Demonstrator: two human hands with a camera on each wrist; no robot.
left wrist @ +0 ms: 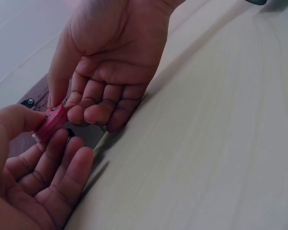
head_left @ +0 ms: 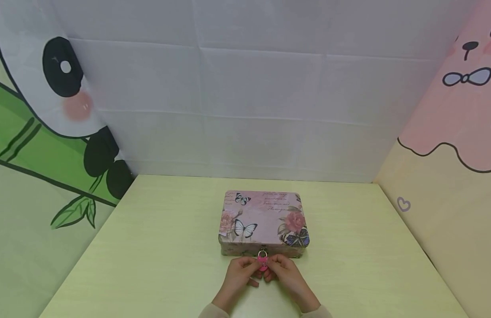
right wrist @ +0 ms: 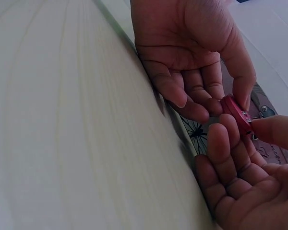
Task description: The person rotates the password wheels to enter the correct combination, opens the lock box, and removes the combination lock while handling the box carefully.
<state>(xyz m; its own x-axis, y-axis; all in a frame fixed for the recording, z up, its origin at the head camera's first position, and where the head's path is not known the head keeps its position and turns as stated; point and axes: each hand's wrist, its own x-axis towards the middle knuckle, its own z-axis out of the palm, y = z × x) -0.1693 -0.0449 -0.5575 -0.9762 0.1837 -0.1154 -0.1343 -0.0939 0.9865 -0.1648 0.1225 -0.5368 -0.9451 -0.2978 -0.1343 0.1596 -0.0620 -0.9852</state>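
A pink padlock (head_left: 263, 263) with a silver shackle is at the front of a flowered tin box (head_left: 265, 218), by its clasp. My left hand (head_left: 239, 274) pinches the padlock's left side between thumb and fingers. From the right, my right hand (head_left: 287, 276) pinches the same padlock. In the left wrist view the padlock (left wrist: 51, 123) lies between both thumbs and the curled fingers. The right wrist view shows the padlock (right wrist: 236, 115) held from both sides. Whether the shackle passes through the clasp cannot be told.
The box stands with its lid down on a pale yellow table (head_left: 162, 247). A white cloth wall (head_left: 249, 88) rises behind it, with a panda picture on the left side wall and a pink cartoon figure on the right one.
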